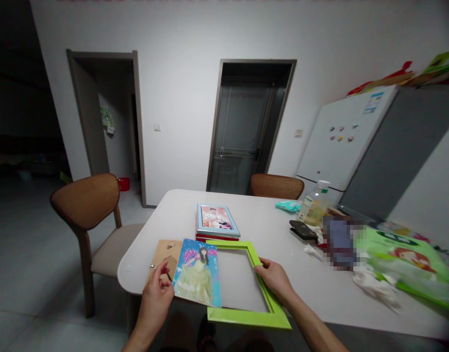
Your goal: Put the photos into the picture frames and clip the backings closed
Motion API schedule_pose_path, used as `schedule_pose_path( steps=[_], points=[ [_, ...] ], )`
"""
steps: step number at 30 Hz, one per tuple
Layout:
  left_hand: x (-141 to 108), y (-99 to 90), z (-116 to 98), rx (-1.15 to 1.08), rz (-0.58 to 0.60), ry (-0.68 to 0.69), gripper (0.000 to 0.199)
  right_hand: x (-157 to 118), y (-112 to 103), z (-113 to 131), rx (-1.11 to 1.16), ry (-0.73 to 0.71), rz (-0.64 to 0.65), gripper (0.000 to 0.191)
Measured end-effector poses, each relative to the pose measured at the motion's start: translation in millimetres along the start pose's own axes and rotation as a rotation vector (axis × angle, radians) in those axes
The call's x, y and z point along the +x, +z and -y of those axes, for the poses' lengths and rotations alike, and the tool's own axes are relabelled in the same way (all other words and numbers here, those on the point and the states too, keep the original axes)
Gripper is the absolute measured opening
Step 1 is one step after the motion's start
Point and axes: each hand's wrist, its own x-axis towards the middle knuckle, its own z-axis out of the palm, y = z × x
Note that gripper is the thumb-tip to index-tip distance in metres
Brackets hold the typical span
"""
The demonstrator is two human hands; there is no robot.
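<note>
A green picture frame lies at the table's front edge, its opening showing bare tabletop. My right hand grips its right side. Over the frame's left side lies a picture of a figure in a pale dress on blue. Partly under that picture is a brown backing board with metal clips. My left hand is at the board and the picture's left edge, fingers bent and slightly apart; whether it grips anything is unclear. Behind them sits a light blue frame with a pink picture, stacked on something red.
On the right of the white table are a bottle, a black object, crumpled tissues and a green package. A teal packet lies near the back edge. Wooden chairs stand left and behind.
</note>
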Motion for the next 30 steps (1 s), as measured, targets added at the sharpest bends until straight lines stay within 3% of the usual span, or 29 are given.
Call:
schedule_pose_path(
  steps=[5,9,13,16,19,21,23,26,30],
  points=[
    [-6.5,-2.1,1.0,0.138,0.028,0.097,0.043,-1.6,1.5,4.2,-0.279,-0.034,-0.082,0.042],
    [-12.1,3.8,-4.6,0.396,0.037,0.301,0.044,-2.5,4.3,6.7,-0.31,-0.029,-0.096,0.041],
    [-22.6,22.5,-14.1,0.623,0.256,0.506,0.059,-3.7,7.5,6.7,-0.328,-0.051,-0.109,0.041],
    [-26.8,37.3,-20.7,0.794,0.403,0.52,0.066,-4.5,9.2,6.1,-0.325,-0.086,-0.103,0.038],
    [-24.1,44.6,-19.0,0.871,0.428,0.505,0.061,-8.1,10.0,10.8,-0.301,-0.139,-0.158,0.037],
    [-18.6,43.3,-15.9,0.819,0.386,0.536,0.054,-15.0,11.1,20.3,-0.195,-0.227,-0.243,0.037],
    [-10.8,36.9,-17.0,0.676,0.296,0.562,0.047,-26.2,14.4,35.5,0.016,-0.306,-0.248,0.034],
    [1.8,23.8,-33.7,0.358,0.096,0.472,0.039,-47.0,26.8,62.9,0.41,-0.259,0.011,0.029],
    [5.7,23.8,-66.1,-0.192,-0.092,0.126,0.031,-65.6,52.9,90.7,0.871,0.041,0.349,0.028]
  ],
)
